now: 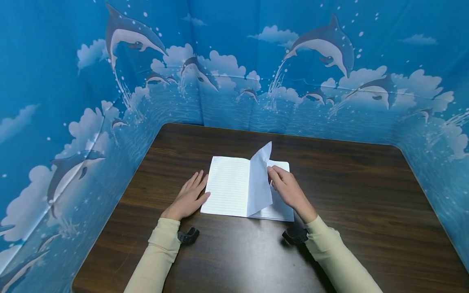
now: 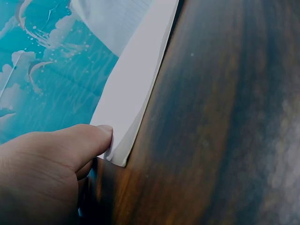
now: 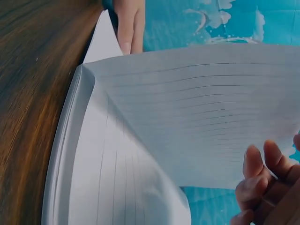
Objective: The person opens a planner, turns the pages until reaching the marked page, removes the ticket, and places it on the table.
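An open notebook (image 1: 229,187) with lined white pages lies on the dark wooden table, one loose-standing page (image 1: 261,179) raised between its two halves. At that page's outer edge, my right hand (image 1: 287,187) pinches the paper, fingers curled. Seen from the right wrist, the lined page (image 3: 201,103) spans the view, and the curled fingers (image 3: 253,161) show at lower right; the pinch itself is mostly out of frame. Flat beside the notebook's left edge rests my left hand (image 1: 188,198), fingers extended. Its thumb (image 2: 96,138) touches the near-left corner of the notebook (image 2: 129,93).
The brown wooden table (image 1: 366,203) extends around the notebook on all sides. A blue curtain (image 1: 234,110) printed with dolphins and clouds hangs along the back and sides. Dark bands (image 1: 188,235) are worn on both wrists, over light sleeves.
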### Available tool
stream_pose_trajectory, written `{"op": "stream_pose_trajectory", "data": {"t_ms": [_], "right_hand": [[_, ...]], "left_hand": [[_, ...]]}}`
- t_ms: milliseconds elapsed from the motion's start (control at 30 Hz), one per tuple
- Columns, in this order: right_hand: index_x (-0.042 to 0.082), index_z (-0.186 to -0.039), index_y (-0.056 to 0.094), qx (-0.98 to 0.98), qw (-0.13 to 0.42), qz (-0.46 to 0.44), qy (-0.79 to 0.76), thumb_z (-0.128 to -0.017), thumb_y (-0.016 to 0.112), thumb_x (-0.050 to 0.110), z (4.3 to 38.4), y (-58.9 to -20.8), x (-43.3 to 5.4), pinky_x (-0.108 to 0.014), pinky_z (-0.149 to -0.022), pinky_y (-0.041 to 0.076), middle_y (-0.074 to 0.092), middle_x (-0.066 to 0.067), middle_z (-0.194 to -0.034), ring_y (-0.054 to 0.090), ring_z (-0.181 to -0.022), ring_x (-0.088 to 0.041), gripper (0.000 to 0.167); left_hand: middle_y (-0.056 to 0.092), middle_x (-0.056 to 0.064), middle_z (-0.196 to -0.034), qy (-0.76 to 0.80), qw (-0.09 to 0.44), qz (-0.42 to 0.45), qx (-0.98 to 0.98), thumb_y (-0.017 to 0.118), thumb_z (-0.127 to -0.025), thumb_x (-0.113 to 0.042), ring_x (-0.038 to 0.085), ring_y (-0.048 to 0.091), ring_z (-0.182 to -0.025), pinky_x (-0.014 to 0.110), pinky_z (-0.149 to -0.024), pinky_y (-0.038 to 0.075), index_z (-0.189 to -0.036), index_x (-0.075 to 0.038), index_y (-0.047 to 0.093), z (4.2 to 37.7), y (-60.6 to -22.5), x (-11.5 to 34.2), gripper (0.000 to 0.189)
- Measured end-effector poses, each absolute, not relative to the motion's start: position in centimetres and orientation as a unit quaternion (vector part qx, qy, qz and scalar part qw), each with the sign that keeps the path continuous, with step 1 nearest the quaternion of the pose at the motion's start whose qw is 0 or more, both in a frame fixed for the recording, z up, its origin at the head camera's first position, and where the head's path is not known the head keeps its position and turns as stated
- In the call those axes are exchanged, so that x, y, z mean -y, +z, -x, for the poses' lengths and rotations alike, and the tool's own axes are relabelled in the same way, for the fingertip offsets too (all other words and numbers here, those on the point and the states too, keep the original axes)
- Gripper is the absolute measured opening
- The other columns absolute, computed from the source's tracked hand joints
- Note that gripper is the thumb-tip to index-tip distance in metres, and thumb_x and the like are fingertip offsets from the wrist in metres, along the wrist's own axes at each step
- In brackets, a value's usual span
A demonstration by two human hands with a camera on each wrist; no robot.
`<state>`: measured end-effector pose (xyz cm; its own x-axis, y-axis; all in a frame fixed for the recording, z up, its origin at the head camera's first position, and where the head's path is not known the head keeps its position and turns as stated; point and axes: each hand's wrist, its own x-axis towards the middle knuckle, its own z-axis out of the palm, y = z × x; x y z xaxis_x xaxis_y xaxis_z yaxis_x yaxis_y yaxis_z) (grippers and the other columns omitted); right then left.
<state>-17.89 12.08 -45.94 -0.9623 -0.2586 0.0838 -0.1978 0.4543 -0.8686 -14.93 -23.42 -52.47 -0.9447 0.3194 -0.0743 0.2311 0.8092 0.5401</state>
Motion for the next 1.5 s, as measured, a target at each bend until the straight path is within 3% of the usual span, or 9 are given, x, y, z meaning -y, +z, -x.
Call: {"op": "stream_pose_trajectory", "data": {"t_ms": [300, 467, 667, 800, 1067, 1233, 1367, 1500], "right_hand": [[0.015, -0.094, 0.067, -0.844, 0.055, 0.181, -0.502, -0.112, 0.043, 0.046, 17.7, -45.6, -10.2, -0.031, -0.062, 0.043, 0.062, -0.014, -0.079, 0.052, -0.068, -0.023, 0.042], [0.014, -0.100, 0.068, -0.844, 0.066, 0.203, -0.493, -0.111, 0.046, 0.044, 17.3, -45.8, -9.5, -0.030, -0.066, 0.044, 0.070, -0.008, -0.092, 0.053, -0.073, -0.020, 0.039], [0.014, -0.104, 0.070, -0.852, 0.082, 0.209, -0.474, -0.110, 0.050, 0.044, 16.9, -46.4, -9.0, -0.028, -0.061, 0.038, 0.062, -0.010, -0.081, 0.044, -0.065, -0.015, 0.036], [0.017, -0.108, 0.070, -0.854, 0.089, 0.227, -0.459, -0.109, 0.055, 0.038, 16.6, -46.7, -8.6, -0.026, -0.062, 0.042, 0.063, -0.006, -0.084, 0.048, -0.068, -0.012, 0.026], [0.019, -0.107, 0.070, -0.859, 0.075, 0.261, -0.433, -0.108, 0.060, 0.030, 16.3, -47.4, -7.8, -0.025, -0.075, 0.050, 0.066, 0.006, -0.108, 0.058, -0.091, -0.012, 0.015], [0.021, -0.111, 0.070, -0.860, 0.060, 0.287, -0.418, -0.107, 0.061, 0.027, 16.3, -48.0, -7.7, -0.036, -0.088, 0.056, 0.067, 0.006, -0.120, 0.062, -0.104, -0.013, 0.012], [0.017, -0.122, 0.071, -0.863, 0.060, 0.321, -0.385, -0.107, 0.060, 0.024, 16.1, -48.3, -7.7, -0.044, -0.109, 0.050, 0.067, 0.000, -0.136, 0.061, -0.126, -0.019, 0.020], [0.013, -0.132, 0.069, -0.868, 0.062, 0.360, -0.336, -0.107, 0.059, 0.023, 15.9, -48.7, -7.6, -0.052, -0.115, 0.043, 0.062, -0.005, -0.147, 0.055, -0.138, -0.027, 0.028]], "left_hand": [[0.007, 0.017, -0.176, 0.269, 0.088, -0.143, -0.948, 0.045, -0.111, -0.042, 0.039, 0.002, -0.164, 0.063, -0.129, 0.007, -0.167, -0.007, 0.017, 15.1, -52.8, 23.6, 0.072], [0.004, 0.014, -0.177, 0.264, 0.093, -0.141, -0.950, 0.041, -0.111, -0.047, 0.037, 0.000, -0.165, 0.062, -0.130, 0.005, -0.168, -0.009, 0.015, 15.2, -53.1, 23.7, 0.073], [0.006, 0.017, -0.177, 0.274, 0.083, -0.150, -0.946, 0.042, -0.111, -0.045, 0.040, 0.002, -0.164, 0.064, -0.129, 0.006, -0.167, -0.007, 0.017, 15.0, -52.8, 23.6, 0.072], [0.006, 0.017, -0.177, 0.270, 0.088, -0.145, -0.948, 0.043, -0.111, -0.042, 0.039, 0.002, -0.164, 0.063, -0.129, 0.006, -0.167, -0.007, 0.017, 14.9, -52.3, 23.4, 0.071], [0.002, 0.012, -0.177, 0.270, 0.104, -0.137, -0.948, 0.032, -0.113, -0.049, 0.034, -0.002, -0.165, 0.059, -0.131, 0.002, -0.168, -0.011, 0.015, 15.1, -52.7, 23.7, 0.069], [0.004, 0.012, -0.177, 0.271, 0.095, -0.134, -0.948, 0.017, -0.114, -0.051, 0.034, -0.001, -0.165, 0.057, -0.131, 0.003, -0.168, -0.010, 0.016, 15.3, -53.0, 23.5, 0.068], [0.008, 0.017, -0.176, 0.292, 0.082, -0.136, -0.943, 0.016, -0.115, -0.044, 0.039, 0.003, -0.164, 0.060, -0.130, 0.005, -0.167, -0.007, 0.019, 15.2, -52.9, 23.5, 0.064], [0.010, 0.019, -0.175, 0.310, 0.077, -0.134, -0.938, 0.018, -0.116, -0.038, 0.042, 0.004, -0.163, 0.063, -0.128, 0.006, -0.166, -0.006, 0.021, 15.1, -52.7, 23.4, 0.060]]}}
